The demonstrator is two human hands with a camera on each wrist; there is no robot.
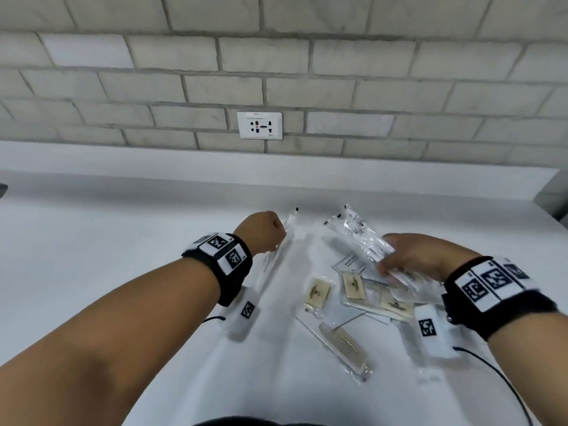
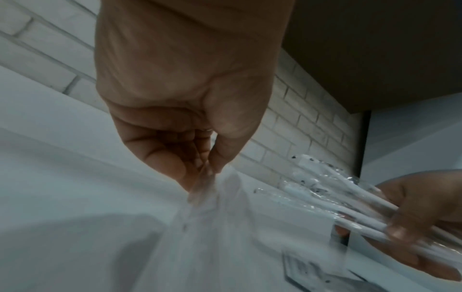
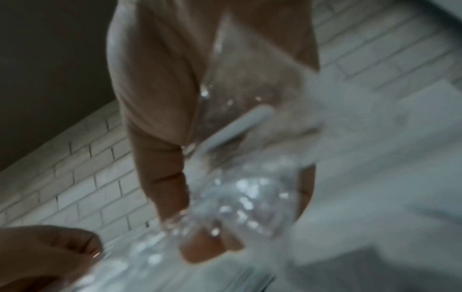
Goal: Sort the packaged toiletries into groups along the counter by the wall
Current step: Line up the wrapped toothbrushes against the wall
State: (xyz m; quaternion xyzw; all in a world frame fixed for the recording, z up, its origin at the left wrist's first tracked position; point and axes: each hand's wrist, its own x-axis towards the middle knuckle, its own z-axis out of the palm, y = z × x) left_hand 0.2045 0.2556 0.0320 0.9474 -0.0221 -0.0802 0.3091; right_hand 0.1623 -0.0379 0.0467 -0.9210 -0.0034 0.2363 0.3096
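Wall: grey brick wall (image 1: 307, 56) runs along the far edge of the tabletop, with 1 white socket (image 1: 259, 125) set low in it; the socket is the landmark below.
Tabletop: white tabletop (image 1: 107, 226) spreads toward the viewer from under the socket. Left of the socket it lies bare up to the raised back edge. Far to the right of the socket it ends at a corner beside a grey block (image 1: 553, 198).
Pile: flat white sachets (image 1: 349, 265), 3 tan soaps in clear wrap (image 1: 317, 293) and a clear sleeve with a pale comb (image 1: 341, 344) lie loose on the tabletop, toward the viewer and right of the socket. The comb sleeve's long axis runs diagonally, near end to the right.
Right hand: right hand (image 1: 421, 256), right of the socket, has its fingers curled round a bundle of clear sleeves (image 1: 362, 238), each holding a white toothbrush. The bundle's long axis slants up and left toward the socket, heads farthest from the viewer, above the pile.
Left hand: left hand (image 1: 261, 230), straight below the socket, pinches 1 clear toothbrush sleeve (image 1: 278, 244) between thumb and curled fingers. Its long axis runs nearly toward the wall, black-tipped end farthest away and near end low by the tabletop; whether it touches is unclear.
Gap: a bare strip of tabletop separates the 2 hands' sleeves.
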